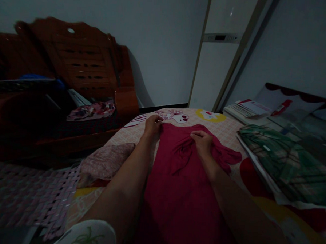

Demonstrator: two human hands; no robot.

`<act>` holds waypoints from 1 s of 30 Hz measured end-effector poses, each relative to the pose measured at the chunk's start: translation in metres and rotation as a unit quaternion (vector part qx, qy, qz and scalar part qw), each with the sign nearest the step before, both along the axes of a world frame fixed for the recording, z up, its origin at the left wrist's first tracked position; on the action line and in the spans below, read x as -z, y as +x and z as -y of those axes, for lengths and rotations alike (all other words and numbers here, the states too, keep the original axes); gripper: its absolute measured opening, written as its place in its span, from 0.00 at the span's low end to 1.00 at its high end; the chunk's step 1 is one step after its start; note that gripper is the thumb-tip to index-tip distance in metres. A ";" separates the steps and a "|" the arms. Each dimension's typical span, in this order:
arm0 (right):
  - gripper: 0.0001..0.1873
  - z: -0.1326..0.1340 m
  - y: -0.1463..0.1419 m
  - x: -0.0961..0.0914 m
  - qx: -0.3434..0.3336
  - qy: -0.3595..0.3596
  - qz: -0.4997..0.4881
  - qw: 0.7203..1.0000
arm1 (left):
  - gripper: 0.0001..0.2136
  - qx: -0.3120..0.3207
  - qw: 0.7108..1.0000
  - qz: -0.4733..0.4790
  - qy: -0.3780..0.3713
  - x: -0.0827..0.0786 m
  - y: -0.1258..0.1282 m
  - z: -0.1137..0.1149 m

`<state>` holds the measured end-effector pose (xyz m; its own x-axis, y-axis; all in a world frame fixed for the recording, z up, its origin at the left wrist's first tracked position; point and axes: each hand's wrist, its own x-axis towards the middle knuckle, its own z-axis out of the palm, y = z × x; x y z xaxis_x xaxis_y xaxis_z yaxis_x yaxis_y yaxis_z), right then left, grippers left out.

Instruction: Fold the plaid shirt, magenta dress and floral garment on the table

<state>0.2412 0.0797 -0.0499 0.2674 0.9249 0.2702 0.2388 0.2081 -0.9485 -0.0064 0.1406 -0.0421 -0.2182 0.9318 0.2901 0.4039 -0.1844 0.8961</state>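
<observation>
Head view. One long crimson cloth garment (183, 196), laid out on a pale checked cloth cover with cartoon prints (135, 133), centre of scene. Long axis straight away from the wearer, far end toward the pale wall (167, 45), near end beyond the lower edge of view. One crumpled sleeve (230, 155) out to the right; bunched folds in the upper part.

Left hand (152, 125): at the garment's far left corner, fingers bent and slightly spread, grip on the corner impossible to tell. Right hand (203, 141): over the upper right part, thumb and forefinger brought together on a pinch of garment, creases running from the fingertips.

Also: mottled mauve cloth bundle (109, 161), beside the left forearm; folded green plaid cloth (283, 163), right of the garment; carved brown wooden seat (81, 63), far left.
</observation>
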 end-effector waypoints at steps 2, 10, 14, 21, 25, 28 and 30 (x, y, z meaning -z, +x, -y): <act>0.09 -0.001 0.003 0.000 0.030 -0.007 -0.008 0.999 | 0.08 0.027 0.997 -0.062 0.027 0.002 -0.001 -0.001; 0.18 0.003 -0.001 0.003 -0.008 -0.091 -0.038 0.995 | 0.13 0.129 0.985 -0.118 0.009 0.007 -0.009 0.002; 0.19 0.006 -0.002 0.003 -0.030 -0.107 -0.038 0.993 | 0.15 0.137 0.981 -0.137 0.004 0.005 -0.009 0.003; 0.17 0.009 0.000 -0.002 -0.047 -0.122 -0.050 0.990 | 0.11 0.134 0.978 -0.157 -0.009 0.006 -0.006 0.002; 0.17 0.009 -0.001 -0.002 -0.041 -0.124 -0.056 0.990 | 0.09 0.131 0.970 -0.202 -0.018 0.006 -0.006 0.001; 0.16 0.010 -0.001 -0.003 -0.045 -0.128 -0.056 0.989 | 0.09 0.138 0.969 -0.205 -0.011 0.007 -0.005 0.000; 0.16 0.010 -0.001 -0.004 -0.047 -0.130 -0.055 0.989 | 0.09 0.136 0.967 -0.214 -0.005 0.008 -0.003 0.000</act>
